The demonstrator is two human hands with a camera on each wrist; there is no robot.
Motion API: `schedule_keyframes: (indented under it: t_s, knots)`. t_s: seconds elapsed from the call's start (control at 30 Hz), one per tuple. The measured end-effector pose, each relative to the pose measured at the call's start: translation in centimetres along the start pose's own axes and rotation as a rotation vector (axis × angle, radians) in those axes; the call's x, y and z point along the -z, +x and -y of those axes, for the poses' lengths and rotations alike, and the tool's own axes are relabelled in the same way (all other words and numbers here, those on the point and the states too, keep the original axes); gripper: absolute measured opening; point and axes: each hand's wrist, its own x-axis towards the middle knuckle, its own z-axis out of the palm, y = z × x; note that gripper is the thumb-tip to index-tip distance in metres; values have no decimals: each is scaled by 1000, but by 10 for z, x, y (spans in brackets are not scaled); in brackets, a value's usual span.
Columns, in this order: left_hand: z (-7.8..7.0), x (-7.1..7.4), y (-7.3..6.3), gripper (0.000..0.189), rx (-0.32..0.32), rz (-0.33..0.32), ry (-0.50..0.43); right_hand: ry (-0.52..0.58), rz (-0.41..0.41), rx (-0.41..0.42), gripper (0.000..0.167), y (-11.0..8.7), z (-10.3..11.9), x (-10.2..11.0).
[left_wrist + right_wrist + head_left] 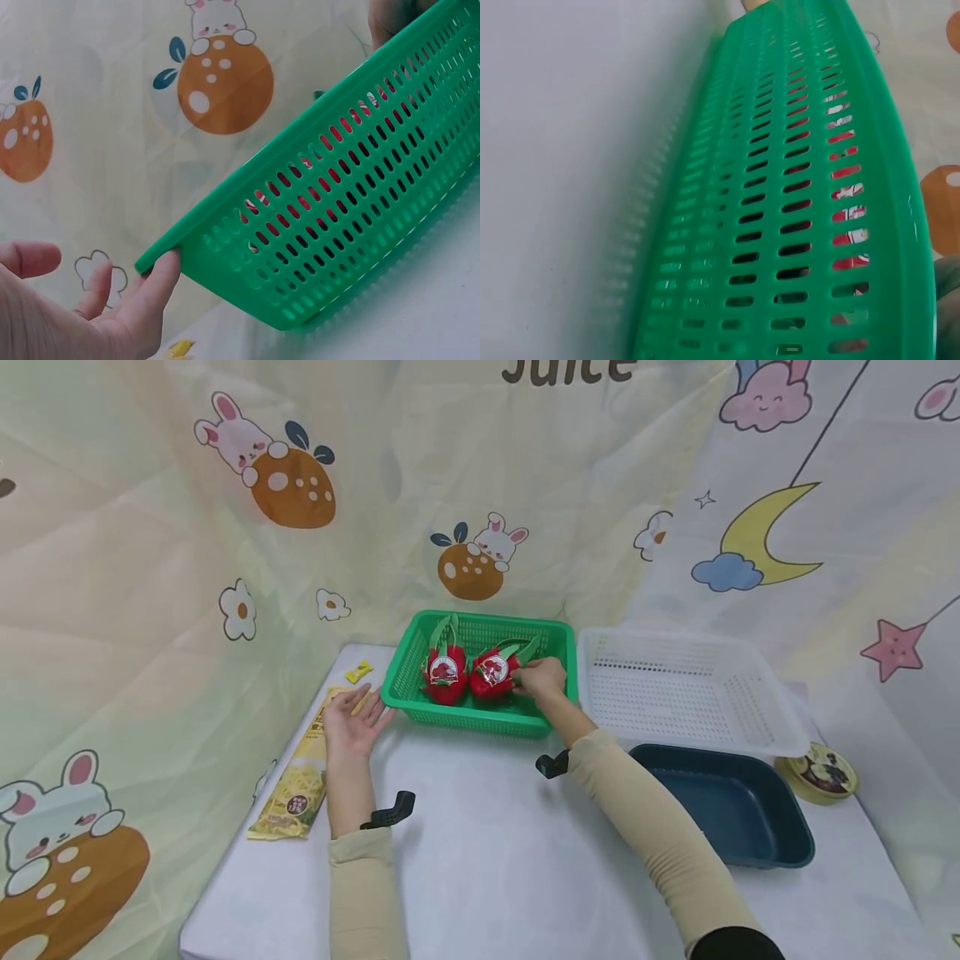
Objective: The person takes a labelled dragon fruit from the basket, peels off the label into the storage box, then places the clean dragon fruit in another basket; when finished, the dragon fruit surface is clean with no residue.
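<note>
In the head view, we've got the right hand (542,679) at the right dragon fruit (492,673), beside the left dragon fruit (446,675) in the green basket (472,720); we can't tell if it's gripping, but a weak hold could drop it. Left wrist: the left hand (112,319), fingers extended, touches the corner; a nudge might slide everything. Right wrist: red shows through the basket's side.

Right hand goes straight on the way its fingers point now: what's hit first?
The nearer red fruit in the green basket. The right hand looks to be right at its side, exact contact hard to tell. The other red fruit lies beyond.
</note>
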Motion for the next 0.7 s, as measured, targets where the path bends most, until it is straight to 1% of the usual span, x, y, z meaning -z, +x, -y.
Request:
schedule_keyframes:
  t_s: [0.07,0.17,0.27,0.47,0.57,0.7]
  knots:
    - [1,0,1,34,-7,1,9,24,-32,10,48,1,0,-1]
    - [2,0,2,34,-16,9,14,20,-72,22,51,1,0,-2]
    - [1,-1,4,34,-27,13,25,0,-103,45,54,0,2,-3]
    - [3,-2,6,35,-42,6,54,-49,-172,108,50,-3,4,0]
    - [3,-1,6,35,-46,-8,52,-83,-149,107,50,-5,3,2]
    - [4,1,5,39,-49,-1,70,-89,-59,98,52,-8,0,4]
